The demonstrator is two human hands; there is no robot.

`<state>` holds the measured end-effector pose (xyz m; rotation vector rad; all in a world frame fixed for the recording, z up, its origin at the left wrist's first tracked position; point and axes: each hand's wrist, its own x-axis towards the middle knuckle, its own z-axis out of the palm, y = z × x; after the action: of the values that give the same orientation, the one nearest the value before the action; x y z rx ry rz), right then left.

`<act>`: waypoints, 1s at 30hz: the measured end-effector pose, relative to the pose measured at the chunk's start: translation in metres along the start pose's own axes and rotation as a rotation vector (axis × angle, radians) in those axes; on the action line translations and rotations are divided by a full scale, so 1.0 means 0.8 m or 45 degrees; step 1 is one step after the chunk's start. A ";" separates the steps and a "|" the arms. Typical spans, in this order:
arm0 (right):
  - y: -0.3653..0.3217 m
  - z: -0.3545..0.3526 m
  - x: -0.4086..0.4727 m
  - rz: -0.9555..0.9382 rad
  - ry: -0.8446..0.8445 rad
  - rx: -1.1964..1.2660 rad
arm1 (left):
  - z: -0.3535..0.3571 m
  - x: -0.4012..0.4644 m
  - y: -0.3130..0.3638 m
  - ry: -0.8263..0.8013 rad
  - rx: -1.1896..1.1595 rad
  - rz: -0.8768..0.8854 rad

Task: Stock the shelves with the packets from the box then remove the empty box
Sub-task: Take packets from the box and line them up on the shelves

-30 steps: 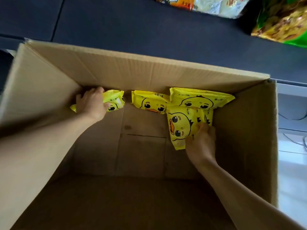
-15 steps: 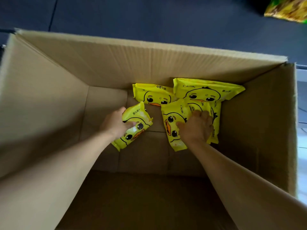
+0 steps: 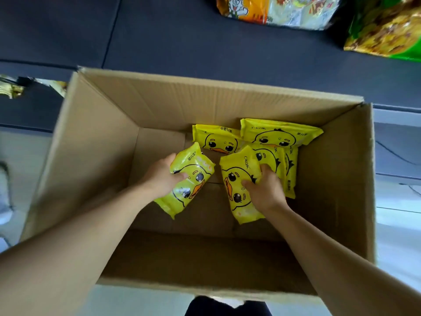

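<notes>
Both hands grip yellow packets (image 3: 190, 179) in box (image 3: 95, 137); dark shelf (image 3: 159, 35) behind, prob. snack bags (image 3: 385, 26).

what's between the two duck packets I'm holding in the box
In the head view, only bare cardboard box floor shows between the left hand's packet and the right hand's packet; they do not touch.

A dark shelf (image 3: 159, 37) runs across the top of the view. On it at the far right lie an orange and white snack bag (image 3: 273, 10) and, just beside it, a green and yellow snack bag (image 3: 385, 28). An open cardboard box (image 3: 98, 142) stands in front of the shelf, its far wall along the shelf's front edge.
</notes>
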<state>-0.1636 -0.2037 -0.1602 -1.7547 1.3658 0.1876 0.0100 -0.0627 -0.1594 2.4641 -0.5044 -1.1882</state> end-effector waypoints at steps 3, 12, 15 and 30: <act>-0.027 -0.047 -0.035 -0.113 0.015 -0.050 | -0.039 -0.033 0.017 0.009 -0.097 0.020; -0.129 -0.220 -0.162 -0.341 0.126 -0.136 | -0.159 -0.171 0.143 0.080 -0.201 0.282; -0.153 -0.277 -0.201 -0.378 0.164 -0.164 | -0.190 -0.217 0.198 0.108 -0.160 0.389; -0.113 -0.624 -0.406 -0.629 0.497 -0.131 | -0.185 -0.490 0.475 0.255 -0.056 0.864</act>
<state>-0.4003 -0.3236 0.3802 -2.2382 1.1474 -0.3800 -0.1616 -0.1890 0.3646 2.0667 -1.1172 -0.6576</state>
